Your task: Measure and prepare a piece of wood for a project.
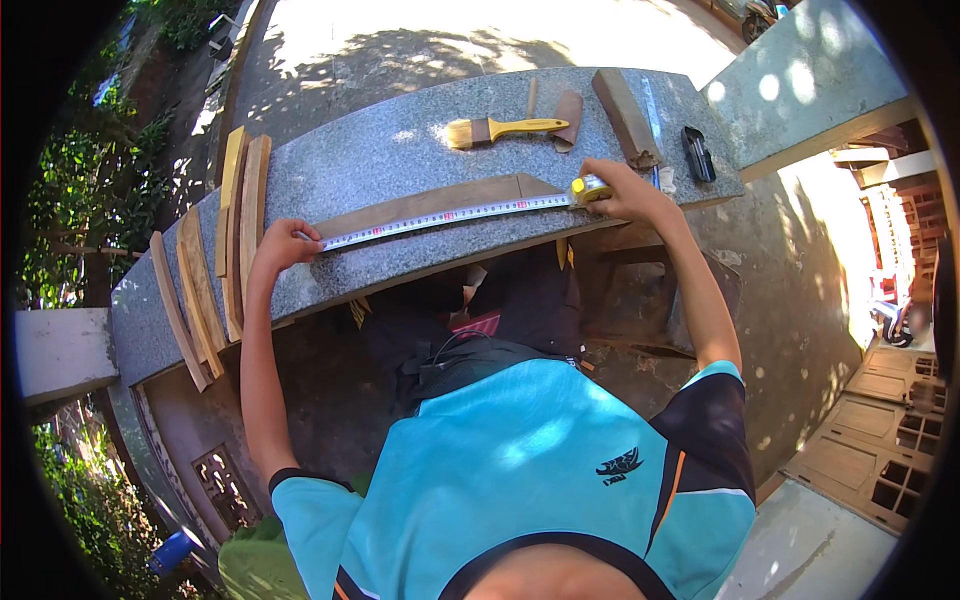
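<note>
1. Head view, left hand (288, 242): at the left end of the tape blade (420, 226), thumb and fingertips pinching the blade end by the strip's left end.
2. Head view, right hand (622, 190): fingers wrapped round the yellow tape case (590, 187), at the right end of the blade. Exact finger contact partly hidden.
3. Head view, wooden strip (420, 204): flat on the grey stone slab (350, 155), between the hands. Blade runs along its near edge, markings up. Line across the strip near its right end.
4. Head view, far side of slab: paintbrush (530, 126) with yellow handle, next to a brown curled sheet (570, 112). Right of those, a thick wooden block (622, 115), then a small black object (699, 155), kind unclear.
5. Head view, left end of slab: several loose wooden slats (252, 215), some overhanging the near edge.
</note>
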`<action>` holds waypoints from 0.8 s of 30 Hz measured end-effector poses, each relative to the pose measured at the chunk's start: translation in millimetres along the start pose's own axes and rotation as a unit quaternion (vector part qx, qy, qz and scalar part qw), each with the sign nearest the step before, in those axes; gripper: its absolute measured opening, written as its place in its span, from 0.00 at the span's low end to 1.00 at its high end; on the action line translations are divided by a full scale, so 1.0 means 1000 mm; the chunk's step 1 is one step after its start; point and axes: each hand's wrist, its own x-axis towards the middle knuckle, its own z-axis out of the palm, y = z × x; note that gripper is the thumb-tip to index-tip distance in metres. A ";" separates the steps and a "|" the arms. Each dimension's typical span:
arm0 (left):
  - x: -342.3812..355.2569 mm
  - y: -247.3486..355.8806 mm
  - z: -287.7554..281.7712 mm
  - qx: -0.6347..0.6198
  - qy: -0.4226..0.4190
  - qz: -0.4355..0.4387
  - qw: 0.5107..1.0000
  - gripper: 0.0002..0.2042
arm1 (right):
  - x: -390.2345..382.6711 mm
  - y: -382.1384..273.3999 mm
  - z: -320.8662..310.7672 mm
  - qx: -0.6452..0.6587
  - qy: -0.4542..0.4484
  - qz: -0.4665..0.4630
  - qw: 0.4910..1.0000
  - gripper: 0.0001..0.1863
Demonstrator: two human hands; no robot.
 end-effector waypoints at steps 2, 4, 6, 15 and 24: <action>-0.003 -0.001 -0.001 0.005 0.004 0.000 1.000 0.07 | -0.001 -0.003 -0.004 0.007 -0.013 -0.005 1.000 0.23; 0.001 -0.008 -0.006 -0.052 -0.046 0.013 0.998 0.06 | 0.001 -0.003 -0.014 0.007 -0.037 0.007 0.999 0.23; 0.005 -0.009 -0.015 -0.048 -0.038 0.005 0.998 0.06 | 0.003 0.002 -0.026 -0.001 -0.035 0.021 0.999 0.23; 0.022 0.004 -0.019 -0.025 -0.036 -0.035 0.998 0.06 | 0.034 0.011 -0.011 0.005 0.007 0.000 1.000 0.23; 0.023 0.017 -0.011 0.023 0.002 0.009 1.000 0.08 | 0.046 0.002 -0.003 0.016 -0.001 -0.024 1.000 0.23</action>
